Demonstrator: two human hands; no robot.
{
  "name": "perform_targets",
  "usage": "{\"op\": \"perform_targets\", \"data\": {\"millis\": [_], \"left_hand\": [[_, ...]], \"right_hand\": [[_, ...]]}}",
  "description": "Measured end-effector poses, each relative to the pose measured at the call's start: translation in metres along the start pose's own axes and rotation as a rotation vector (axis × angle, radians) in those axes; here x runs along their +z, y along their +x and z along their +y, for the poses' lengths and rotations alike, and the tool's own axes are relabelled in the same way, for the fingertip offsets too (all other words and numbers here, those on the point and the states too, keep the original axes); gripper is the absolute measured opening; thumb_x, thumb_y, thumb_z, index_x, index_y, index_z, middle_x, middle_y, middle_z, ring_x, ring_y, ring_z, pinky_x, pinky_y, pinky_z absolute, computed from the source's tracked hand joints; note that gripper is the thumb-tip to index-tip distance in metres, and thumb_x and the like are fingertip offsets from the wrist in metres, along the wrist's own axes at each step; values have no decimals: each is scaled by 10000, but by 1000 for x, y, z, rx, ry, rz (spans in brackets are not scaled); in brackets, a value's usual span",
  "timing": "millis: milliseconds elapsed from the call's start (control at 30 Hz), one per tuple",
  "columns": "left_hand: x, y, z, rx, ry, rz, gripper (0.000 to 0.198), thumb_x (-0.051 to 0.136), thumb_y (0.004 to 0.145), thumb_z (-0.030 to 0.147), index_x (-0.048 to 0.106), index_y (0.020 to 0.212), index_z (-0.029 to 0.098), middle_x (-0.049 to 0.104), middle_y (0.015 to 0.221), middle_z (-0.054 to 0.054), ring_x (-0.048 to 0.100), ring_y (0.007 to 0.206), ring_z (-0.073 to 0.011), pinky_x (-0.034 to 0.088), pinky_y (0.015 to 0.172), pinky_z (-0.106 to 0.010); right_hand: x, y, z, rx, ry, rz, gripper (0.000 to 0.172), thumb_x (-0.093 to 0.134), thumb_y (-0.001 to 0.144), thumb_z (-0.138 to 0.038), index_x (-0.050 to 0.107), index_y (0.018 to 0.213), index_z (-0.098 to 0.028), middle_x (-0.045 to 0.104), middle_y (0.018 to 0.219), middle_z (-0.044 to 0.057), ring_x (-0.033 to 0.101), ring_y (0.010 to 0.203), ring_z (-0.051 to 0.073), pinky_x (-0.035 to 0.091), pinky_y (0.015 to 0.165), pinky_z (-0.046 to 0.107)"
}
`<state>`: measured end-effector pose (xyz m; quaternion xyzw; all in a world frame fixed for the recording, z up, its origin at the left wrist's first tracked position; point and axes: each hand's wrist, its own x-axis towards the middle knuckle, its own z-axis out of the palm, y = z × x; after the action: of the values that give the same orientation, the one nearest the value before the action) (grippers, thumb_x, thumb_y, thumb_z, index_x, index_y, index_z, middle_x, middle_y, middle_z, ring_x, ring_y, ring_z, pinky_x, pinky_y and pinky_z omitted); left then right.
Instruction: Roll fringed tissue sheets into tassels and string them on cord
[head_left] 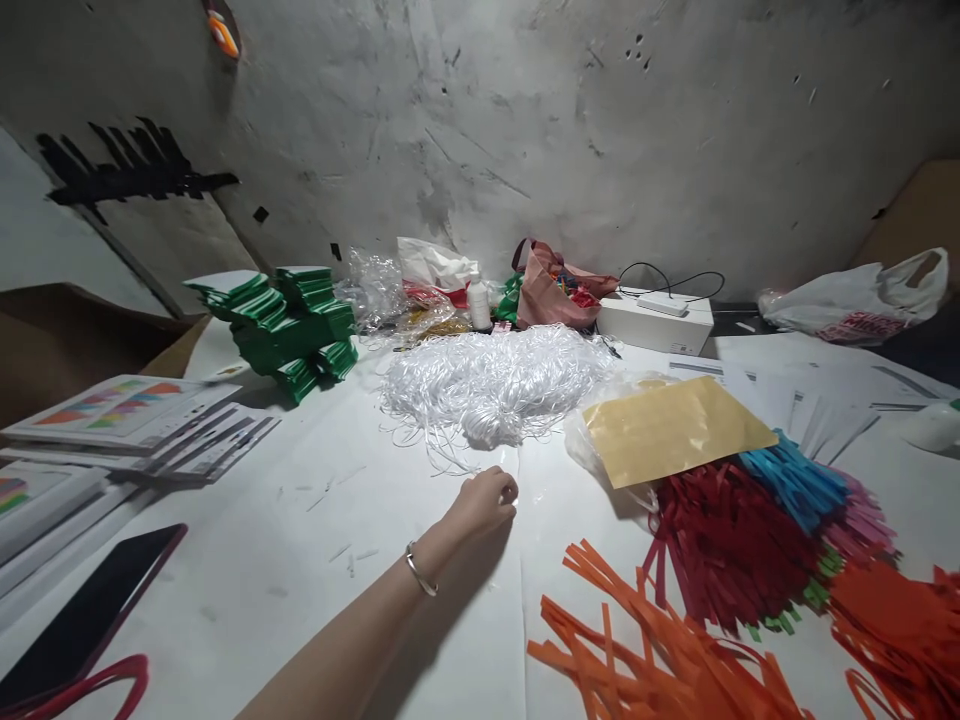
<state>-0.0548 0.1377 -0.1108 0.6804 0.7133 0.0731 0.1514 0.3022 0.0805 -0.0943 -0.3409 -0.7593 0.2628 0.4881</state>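
My left hand [486,498] reaches in over the white table with its fingers curled together, a silver bangle [420,570] on the wrist. Whatever the fingers may pinch is too small or hidden to make out. Just beyond the knuckles lies a big heap of shiny white string [499,380], with loose strands trailing toward the hand. To the right of my forearm, orange cut strips [660,640] spread across the table front. My right hand is out of view.
Dark red fringed strips [735,540] and blue ones [799,480] lie right, partly under a tan sheet [675,425]. Green bundles [285,325] stand back left. Printed packs [112,410] and a phone [90,610] lie left. A white box [656,325] sits by the wall.
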Motion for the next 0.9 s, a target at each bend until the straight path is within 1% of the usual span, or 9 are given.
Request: {"op": "perform_targets", "data": {"millis": [67,133,267,367,533,633,733,833,900], "left_hand": [[2,1,2,-4,4,16,249,640,940,355,654,1093,159,674,1129,-70,660,987,-220,553,866,-437],[3,1,6,-11,3,38,260,646,933,371,656,1082,157,672,1132,-71,653,1005,-228,542,884,-450],[3,3,11,-34,-5,84,242,634,944,354,659,1087,161,674,1148,-71,649,1038,-234,527,921,-469],[2,5,6,-88,-4,114,230,625,953,333,655,1105,162,673,1154,-74,654,1033,-232,538,909,-465],[6,11,-7,-42,-88,91,215,624,956,319,654,1100,163,682,1104,-63,671,939,-201,569,838,-413],[8,13,-9,31,-148,79,247,632,951,313,640,1144,159,678,1107,-64,675,924,-199,577,815,-404],[6,14,-8,125,-165,92,258,643,941,310,642,1162,176,660,1186,-77,651,1036,-229,549,897,-448],[5,14,-6,193,-140,112,212,650,933,314,668,1099,184,652,1225,-79,609,1130,-252,486,989,-500],[4,12,-5,225,-129,118,197,652,929,322,676,1068,184,656,1216,-78,599,1142,-257,466,1006,-510]], "right_hand": [[-5,-9,18,77,38,-32,446,447,978,-443,659,1326,-263,781,944,117,749,937,359,612,695,436],[-6,-12,27,198,111,-129,515,373,984,-530,662,1323,-271,776,995,128,758,884,358,605,682,442],[-3,0,14,356,292,-324,815,9,964,-594,636,1356,-250,748,1101,163,760,833,361,593,660,479],[0,10,1,390,447,-482,941,-103,916,-622,565,1422,-195,731,1129,189,750,892,380,598,667,506],[-1,15,-1,427,416,-368,837,94,917,-706,660,1330,-246,747,1090,150,759,865,360,618,659,444],[1,21,-9,511,605,-522,887,90,874,-766,549,1433,-253,685,1239,116,714,1032,394,629,748,490],[5,32,-24,603,873,-697,953,148,813,-848,377,1530,-263,529,1442,55,568,1253,431,560,951,575],[10,40,-38,674,1013,-760,928,200,813,-855,311,1551,-304,437,1515,-10,437,1371,415,425,1112,583],[12,41,-41,705,1001,-746,840,190,857,-803,362,1530,-331,474,1487,-26,452,1364,401,432,1109,578]]}}
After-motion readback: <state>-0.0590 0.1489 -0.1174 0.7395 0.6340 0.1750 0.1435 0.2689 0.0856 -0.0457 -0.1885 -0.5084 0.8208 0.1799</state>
